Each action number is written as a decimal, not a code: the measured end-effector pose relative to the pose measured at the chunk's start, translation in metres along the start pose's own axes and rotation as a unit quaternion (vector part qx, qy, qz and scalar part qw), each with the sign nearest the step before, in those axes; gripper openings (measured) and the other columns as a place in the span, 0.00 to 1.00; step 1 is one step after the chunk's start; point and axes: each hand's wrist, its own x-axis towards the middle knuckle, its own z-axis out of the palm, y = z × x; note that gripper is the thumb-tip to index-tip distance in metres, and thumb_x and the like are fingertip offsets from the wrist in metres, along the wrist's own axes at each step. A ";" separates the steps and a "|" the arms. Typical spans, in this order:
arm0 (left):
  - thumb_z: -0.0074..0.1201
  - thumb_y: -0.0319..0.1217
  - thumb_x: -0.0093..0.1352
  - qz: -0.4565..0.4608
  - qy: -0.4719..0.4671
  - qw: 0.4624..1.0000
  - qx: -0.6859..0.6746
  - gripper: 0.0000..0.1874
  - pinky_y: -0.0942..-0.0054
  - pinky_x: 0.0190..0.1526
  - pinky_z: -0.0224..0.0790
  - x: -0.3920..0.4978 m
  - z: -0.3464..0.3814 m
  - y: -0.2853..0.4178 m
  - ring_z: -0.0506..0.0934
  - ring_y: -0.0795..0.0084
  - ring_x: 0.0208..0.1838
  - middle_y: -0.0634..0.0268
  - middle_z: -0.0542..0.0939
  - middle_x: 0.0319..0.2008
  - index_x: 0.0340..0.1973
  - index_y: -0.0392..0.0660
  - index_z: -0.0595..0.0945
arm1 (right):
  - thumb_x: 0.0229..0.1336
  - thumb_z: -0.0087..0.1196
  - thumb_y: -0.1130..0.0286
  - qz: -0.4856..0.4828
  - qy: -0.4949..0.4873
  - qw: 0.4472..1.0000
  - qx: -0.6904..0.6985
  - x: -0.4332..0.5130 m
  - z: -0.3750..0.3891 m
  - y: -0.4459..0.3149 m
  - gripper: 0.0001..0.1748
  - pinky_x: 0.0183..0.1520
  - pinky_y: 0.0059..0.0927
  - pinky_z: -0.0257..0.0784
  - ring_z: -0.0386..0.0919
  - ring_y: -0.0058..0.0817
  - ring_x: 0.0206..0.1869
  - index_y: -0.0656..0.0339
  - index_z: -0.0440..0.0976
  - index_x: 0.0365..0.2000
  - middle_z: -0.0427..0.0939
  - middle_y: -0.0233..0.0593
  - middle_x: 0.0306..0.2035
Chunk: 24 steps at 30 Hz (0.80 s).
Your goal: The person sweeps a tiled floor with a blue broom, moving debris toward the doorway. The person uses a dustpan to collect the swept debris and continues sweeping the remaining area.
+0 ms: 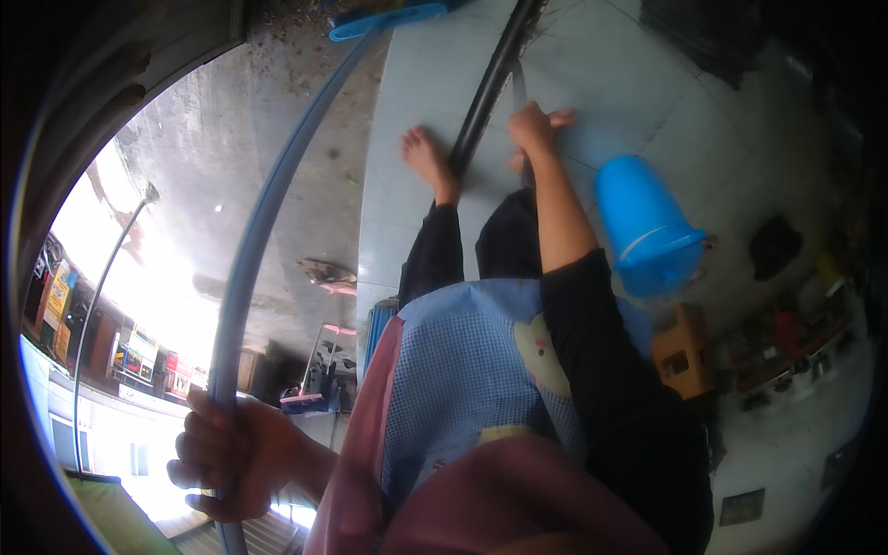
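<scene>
My left hand [232, 454] is wrapped around the long grey-blue handle [267, 201] of a broom. At its far end, a blue broom head [388, 22] with dark bristles lies over the border between rough concrete and pale tiles. My right hand [534, 132] reaches down near my feet, blurred, its fingers curled around a slim grey handle or strip [519, 82]; what this belongs to is unclear. Beside that hand a long dark bar [485, 97] runs along the tiles, close to my bare foot [429, 161]. A blue plastic bucket [638, 208] is to the right of my right forearm.
Dirt and debris [291, 28] are scattered on the concrete floor [305, 173] at upper left. A pink rack-like item [303, 401] is farther left, near a thin pole [107, 270]. An orange-brown plastic crate [681, 354] and a cluttered shelf [791, 340] are at right.
</scene>
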 end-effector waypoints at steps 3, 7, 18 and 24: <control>0.39 0.41 0.65 0.032 0.013 0.999 0.032 0.17 0.72 0.30 0.54 -0.001 0.007 0.002 0.55 0.78 0.16 0.73 0.54 0.11 0.15 0.52 0.61 | 0.51 0.49 0.72 -0.008 0.076 0.997 -0.032 -0.005 0.008 -0.007 0.19 0.48 0.43 0.72 0.78 0.51 0.42 0.77 0.67 0.42 0.77 0.64 0.36; 0.41 0.41 0.65 0.056 -0.083 0.995 -0.005 0.17 0.73 0.30 0.53 0.002 0.008 0.005 0.55 0.78 0.16 0.73 0.55 0.11 0.15 0.52 0.62 | 0.52 0.50 0.71 0.020 -0.045 0.998 0.050 0.010 0.003 -0.014 0.19 0.36 0.42 0.75 0.81 0.48 0.33 0.74 0.67 0.42 0.77 0.62 0.36; 0.38 0.41 0.68 -0.019 -0.209 0.974 -0.087 0.17 0.69 0.36 0.58 0.005 -0.003 0.017 0.61 0.72 0.25 0.69 0.60 0.17 0.17 0.49 0.65 | 0.61 0.39 0.70 -0.204 0.191 0.960 -0.001 -0.008 0.007 0.054 0.19 0.47 0.40 0.71 0.76 0.53 0.44 0.75 0.66 0.46 0.75 0.65 0.39; 0.40 0.39 0.65 0.062 -0.110 0.991 -0.038 0.16 0.73 0.31 0.56 -0.006 0.018 0.016 0.56 0.79 0.15 0.73 0.56 0.11 0.15 0.51 0.62 | 0.56 0.43 0.72 -0.034 -0.101 0.993 -0.055 0.018 -0.023 -0.003 0.19 0.50 0.39 0.71 0.75 0.51 0.49 0.76 0.67 0.44 0.74 0.68 0.43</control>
